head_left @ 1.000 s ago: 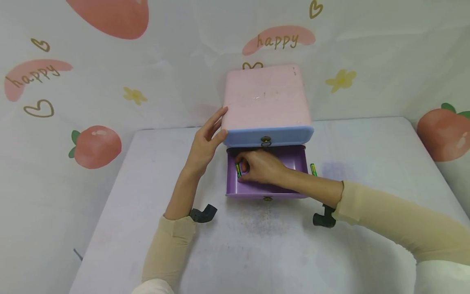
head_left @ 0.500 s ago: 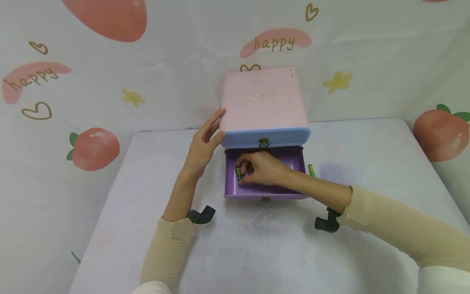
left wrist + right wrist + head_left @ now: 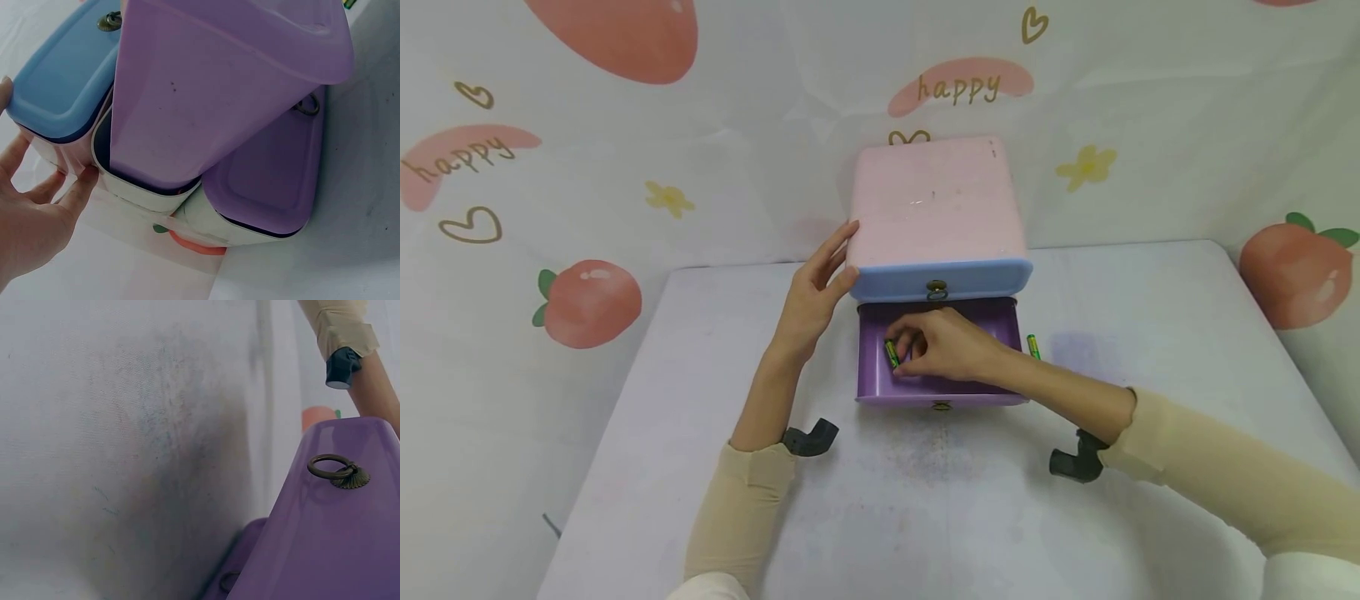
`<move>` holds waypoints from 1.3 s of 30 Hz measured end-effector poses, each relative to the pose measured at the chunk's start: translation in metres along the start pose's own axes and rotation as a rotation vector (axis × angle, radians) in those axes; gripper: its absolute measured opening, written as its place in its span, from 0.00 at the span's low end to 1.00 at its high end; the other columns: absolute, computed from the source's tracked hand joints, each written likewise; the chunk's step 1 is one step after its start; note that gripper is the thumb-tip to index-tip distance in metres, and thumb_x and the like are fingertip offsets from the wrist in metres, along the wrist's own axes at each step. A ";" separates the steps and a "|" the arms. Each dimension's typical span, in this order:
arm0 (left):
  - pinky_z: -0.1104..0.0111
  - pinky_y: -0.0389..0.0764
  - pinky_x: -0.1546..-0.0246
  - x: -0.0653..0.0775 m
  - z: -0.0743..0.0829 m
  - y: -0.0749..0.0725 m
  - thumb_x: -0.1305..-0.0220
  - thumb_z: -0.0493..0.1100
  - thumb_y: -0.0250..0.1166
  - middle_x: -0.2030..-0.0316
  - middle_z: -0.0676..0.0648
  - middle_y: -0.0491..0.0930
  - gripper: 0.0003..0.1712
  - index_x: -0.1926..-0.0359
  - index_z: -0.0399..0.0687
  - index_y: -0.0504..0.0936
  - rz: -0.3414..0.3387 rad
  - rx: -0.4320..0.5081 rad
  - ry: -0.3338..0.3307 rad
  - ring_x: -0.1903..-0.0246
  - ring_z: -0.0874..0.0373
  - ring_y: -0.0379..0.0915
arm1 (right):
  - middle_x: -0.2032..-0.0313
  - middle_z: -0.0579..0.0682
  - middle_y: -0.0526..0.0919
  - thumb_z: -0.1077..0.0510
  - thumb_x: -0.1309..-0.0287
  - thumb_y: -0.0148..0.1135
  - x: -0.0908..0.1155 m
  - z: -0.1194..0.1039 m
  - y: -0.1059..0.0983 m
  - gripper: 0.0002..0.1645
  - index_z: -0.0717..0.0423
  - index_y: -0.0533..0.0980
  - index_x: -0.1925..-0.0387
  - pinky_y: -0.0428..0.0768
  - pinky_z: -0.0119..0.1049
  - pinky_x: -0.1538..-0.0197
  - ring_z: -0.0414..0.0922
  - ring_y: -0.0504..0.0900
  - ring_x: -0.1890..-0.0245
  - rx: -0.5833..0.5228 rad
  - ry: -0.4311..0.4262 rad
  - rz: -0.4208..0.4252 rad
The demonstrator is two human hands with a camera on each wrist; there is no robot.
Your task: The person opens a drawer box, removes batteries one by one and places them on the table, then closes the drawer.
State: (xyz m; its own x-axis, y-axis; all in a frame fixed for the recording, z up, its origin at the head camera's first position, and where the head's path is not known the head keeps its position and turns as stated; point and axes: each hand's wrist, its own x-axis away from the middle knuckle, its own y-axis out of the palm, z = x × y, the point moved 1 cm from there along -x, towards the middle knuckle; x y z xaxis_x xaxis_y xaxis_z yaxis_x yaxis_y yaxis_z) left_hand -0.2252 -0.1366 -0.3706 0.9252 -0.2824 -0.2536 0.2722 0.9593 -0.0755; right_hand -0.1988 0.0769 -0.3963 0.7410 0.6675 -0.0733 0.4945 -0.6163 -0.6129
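A small drawer cabinet (image 3: 936,200) with a pink top stands at the back of the table. Its blue upper drawer (image 3: 880,285) is closed, while the purple middle drawer (image 3: 868,367) is pulled out. My left hand (image 3: 808,304) rests against the cabinet's left side, fingers extended; the left wrist view shows that hand (image 3: 37,219) touching the casing by the blue drawer (image 3: 65,75). Inside the purple drawer my right hand (image 3: 943,343) pinches a green battery (image 3: 891,353) between thumb and fingers. The right wrist view shows only the drawer front (image 3: 331,537), without the right hand.
Another green battery (image 3: 1033,347) lies on the table just right of the open drawer. Below that drawer is a closed purple lower drawer (image 3: 269,169). Ring pulls (image 3: 331,467) stick out from the drawer fronts. A printed cloth (image 3: 760,125) hangs behind the table (image 3: 880,517).
My right hand has shifted slightly to the right inside the drawer, and the battery has moved with it, away from the left wall. The left hand stays against the cabinet.
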 end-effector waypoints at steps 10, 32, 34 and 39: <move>0.54 0.60 0.29 0.000 0.000 0.000 0.28 0.44 0.61 0.26 0.57 0.59 0.31 0.27 0.56 0.66 -0.002 0.000 0.000 0.28 0.53 0.54 | 0.70 0.42 0.84 0.60 0.52 0.77 0.010 -0.004 -0.003 0.25 0.61 0.81 0.51 0.81 0.31 0.62 0.36 0.80 0.70 -0.014 -0.002 0.011; 0.54 0.61 0.30 -0.001 -0.002 -0.001 0.28 0.43 0.61 0.27 0.59 0.60 0.31 0.27 0.57 0.66 -0.003 0.000 0.012 0.28 0.54 0.55 | 0.68 0.41 0.84 0.60 0.52 0.78 0.038 0.000 -0.021 0.23 0.57 0.81 0.51 0.82 0.31 0.63 0.38 0.80 0.68 -0.017 0.024 0.049; 0.54 0.61 0.30 -0.001 -0.002 -0.001 0.28 0.44 0.61 0.27 0.59 0.60 0.31 0.27 0.57 0.67 -0.003 -0.003 0.014 0.28 0.54 0.55 | 0.68 0.41 0.84 0.60 0.52 0.78 0.040 0.000 -0.024 0.23 0.57 0.81 0.52 0.82 0.31 0.64 0.37 0.81 0.68 -0.015 0.023 0.057; 0.54 0.61 0.30 -0.001 -0.003 -0.001 0.28 0.45 0.61 0.27 0.59 0.60 0.31 0.27 0.58 0.66 -0.002 -0.011 0.017 0.28 0.54 0.56 | 0.68 0.42 0.84 0.61 0.53 0.78 0.045 0.001 -0.028 0.24 0.57 0.81 0.51 0.82 0.32 0.65 0.38 0.81 0.68 -0.018 0.014 0.081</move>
State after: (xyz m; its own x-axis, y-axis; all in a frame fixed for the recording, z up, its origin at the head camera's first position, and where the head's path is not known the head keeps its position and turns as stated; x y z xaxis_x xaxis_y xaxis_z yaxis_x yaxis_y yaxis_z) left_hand -0.2271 -0.1372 -0.3731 0.9200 -0.2846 -0.2695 0.2712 0.9586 -0.0863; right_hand -0.1796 0.1244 -0.3829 0.7851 0.6093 -0.1112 0.4407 -0.6757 -0.5909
